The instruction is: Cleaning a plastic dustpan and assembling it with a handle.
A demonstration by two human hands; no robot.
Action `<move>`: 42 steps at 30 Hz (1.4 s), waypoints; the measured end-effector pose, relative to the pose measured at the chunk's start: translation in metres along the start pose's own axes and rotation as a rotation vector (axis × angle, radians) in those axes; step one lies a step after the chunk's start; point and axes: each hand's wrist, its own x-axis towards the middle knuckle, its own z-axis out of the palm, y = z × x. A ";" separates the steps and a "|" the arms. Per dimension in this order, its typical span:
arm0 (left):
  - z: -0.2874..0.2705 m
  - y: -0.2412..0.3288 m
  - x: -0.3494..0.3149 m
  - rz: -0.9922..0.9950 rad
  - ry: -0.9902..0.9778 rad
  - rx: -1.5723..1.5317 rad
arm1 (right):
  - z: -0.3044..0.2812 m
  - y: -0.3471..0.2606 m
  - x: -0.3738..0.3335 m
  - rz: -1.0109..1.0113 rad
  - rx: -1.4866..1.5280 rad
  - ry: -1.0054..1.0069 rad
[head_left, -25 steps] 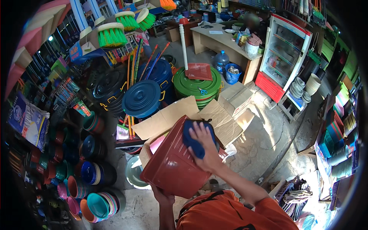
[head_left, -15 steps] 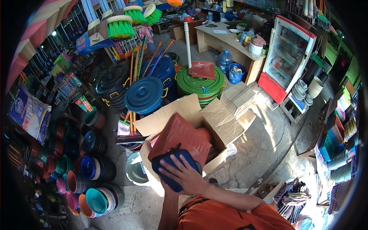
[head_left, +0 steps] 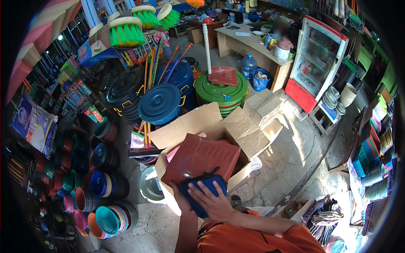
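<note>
A reddish-brown plastic dustpan (head_left: 198,157) with ribs along one end is tilted over an open cardboard box (head_left: 236,179). My left hand (head_left: 182,201) grips its near left edge, with the fingers partly hidden. On the near part of the dustpan lies a dark blue, black-edged pad or pouch (head_left: 196,203), its exact kind unclear. My right hand (head_left: 213,202) rests flat on this, fingers spread. Inside the box, part of a pink thing (head_left: 172,154) shows behind the dustpan.
Blue lidded bins (head_left: 159,103) and a green lidded bin (head_left: 219,90), topped by another dustpan (head_left: 222,76), stand beyond the box. Stacked buckets (head_left: 110,185) crowd the left floor. A pale basin (head_left: 151,185) touches the box's left. A glass-door fridge (head_left: 316,63) stands far right.
The dustpan has tilted lower, its far end dropping toward me and to the right. My right hand and the blue thing have shifted right and nearer. More of my left hand shows.
</note>
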 end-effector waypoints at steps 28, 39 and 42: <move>-0.015 0.005 -0.025 -0.095 -0.365 -0.508 | -0.046 0.007 0.049 -0.095 0.051 -0.063; -0.042 0.002 -0.030 -0.172 -0.136 -0.476 | -0.022 0.112 0.074 0.272 0.187 0.074; -0.044 -0.003 -0.022 -0.175 -0.097 -0.379 | -0.017 0.065 0.060 0.172 0.246 0.050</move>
